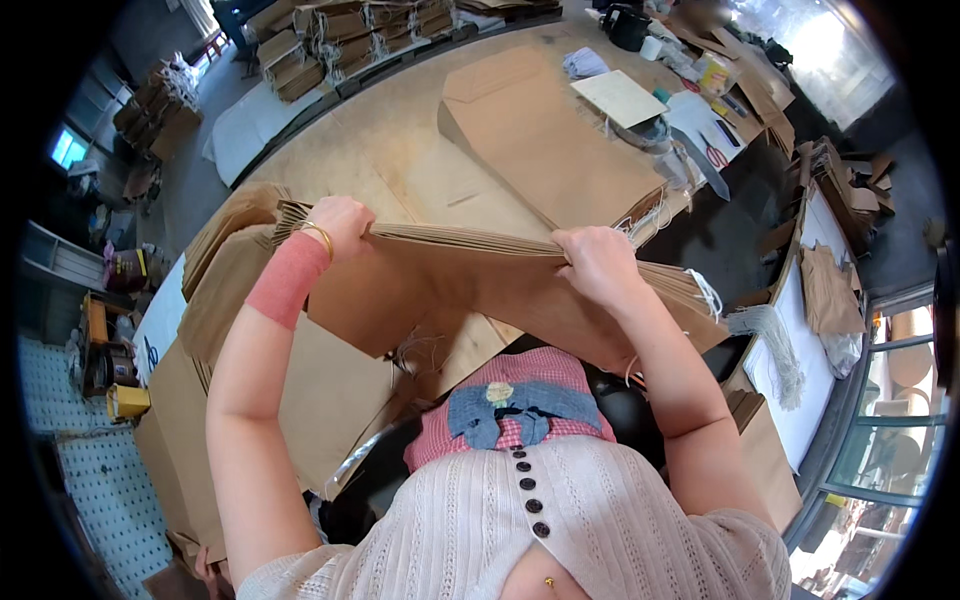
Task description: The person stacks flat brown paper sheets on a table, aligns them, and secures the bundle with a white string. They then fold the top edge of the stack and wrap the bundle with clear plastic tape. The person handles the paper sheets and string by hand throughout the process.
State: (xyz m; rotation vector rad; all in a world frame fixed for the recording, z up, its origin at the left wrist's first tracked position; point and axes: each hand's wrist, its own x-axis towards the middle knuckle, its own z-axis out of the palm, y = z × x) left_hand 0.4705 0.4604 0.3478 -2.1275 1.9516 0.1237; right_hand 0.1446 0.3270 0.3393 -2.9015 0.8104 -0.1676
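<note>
Head view — both hands (342,226) (602,264) grasp the upper edge of a brown paper stack (460,270); bare tabletop (385,150) lies beyond.

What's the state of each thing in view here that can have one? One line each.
left hand: closed on the held paper stack
right hand: closed on it, farther right
held paper stack: raised at its upper edge, layers showing
brown stack on the table: lying down, not held
pink wrist wrap: worn
red-handled scissors: lying down; open or shut unclear
</note>
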